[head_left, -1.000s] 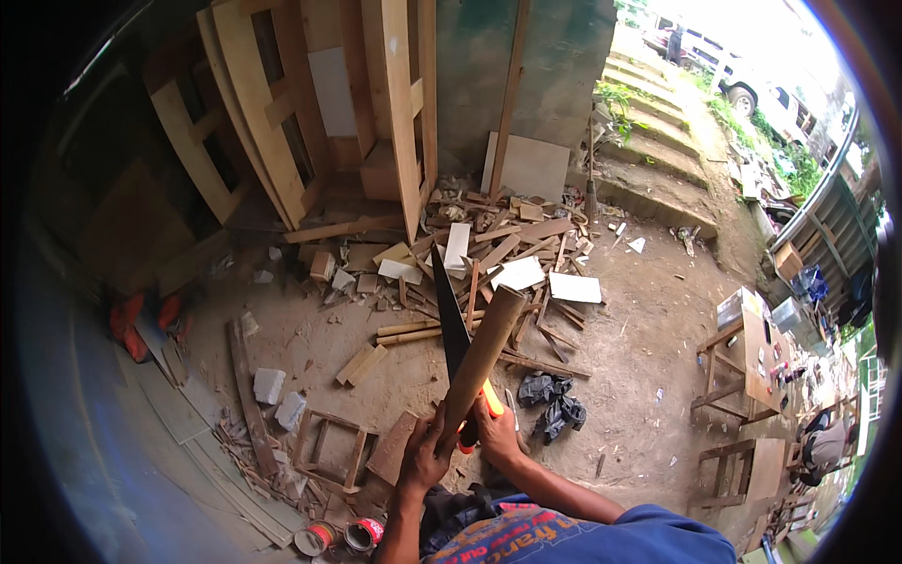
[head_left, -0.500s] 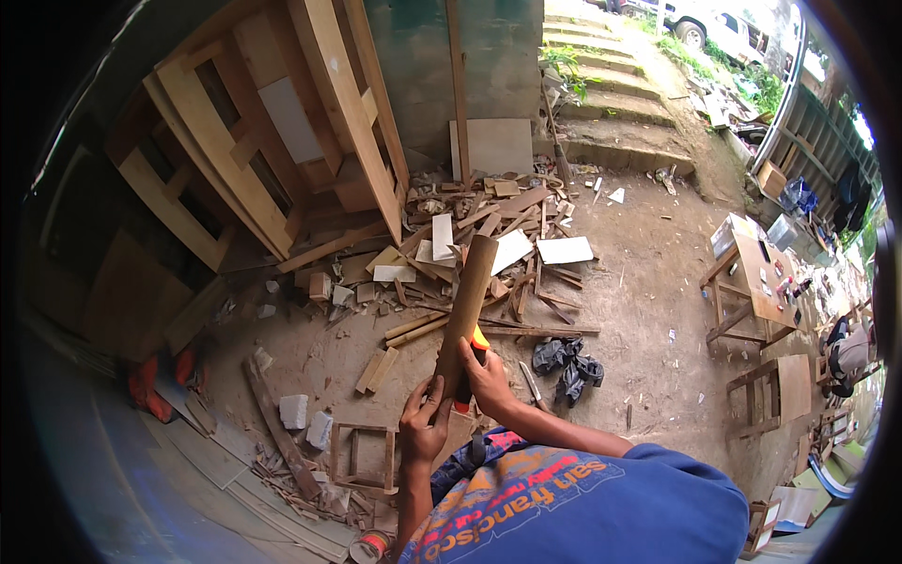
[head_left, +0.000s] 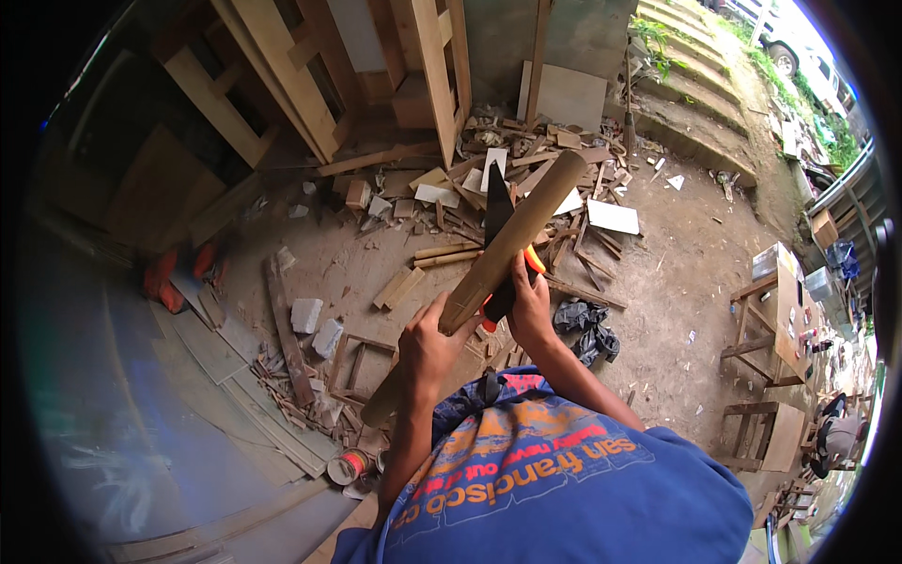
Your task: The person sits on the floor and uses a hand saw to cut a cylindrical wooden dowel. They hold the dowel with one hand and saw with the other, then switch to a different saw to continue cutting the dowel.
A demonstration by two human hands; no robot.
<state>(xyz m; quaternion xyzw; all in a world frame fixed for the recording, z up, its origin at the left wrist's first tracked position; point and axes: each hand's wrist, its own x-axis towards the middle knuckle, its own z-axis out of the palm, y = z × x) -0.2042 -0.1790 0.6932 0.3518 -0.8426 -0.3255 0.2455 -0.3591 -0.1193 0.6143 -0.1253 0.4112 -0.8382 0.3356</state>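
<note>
A thick brown bamboo-like pole (head_left: 515, 237) slants across the middle, its upper end toward the wood pile and its lower end behind my left forearm. My left hand (head_left: 428, 346) is closed around its lower part. My right hand (head_left: 529, 308) grips a handsaw by its black and orange handle (head_left: 504, 299), with fingers right against the pole. The saw's dark blade (head_left: 496, 199) points up and away, partly hidden behind the pole. How the blade meets the wood cannot be seen.
Wood offcuts (head_left: 451, 199) lie heaped beyond the pole, beside tall wooden frames (head_left: 434, 80). Black plastic (head_left: 592, 331) sits on the dirt floor to the right. A small wooden frame (head_left: 362, 367) and pale blocks (head_left: 305, 315) lie left. Tables (head_left: 782, 315) and steps (head_left: 691, 103) stand farther off.
The pole has swung from near upright to a rightward slant, its lower end now showing at the left. The saw blade has come into sight. The view has shifted too.
</note>
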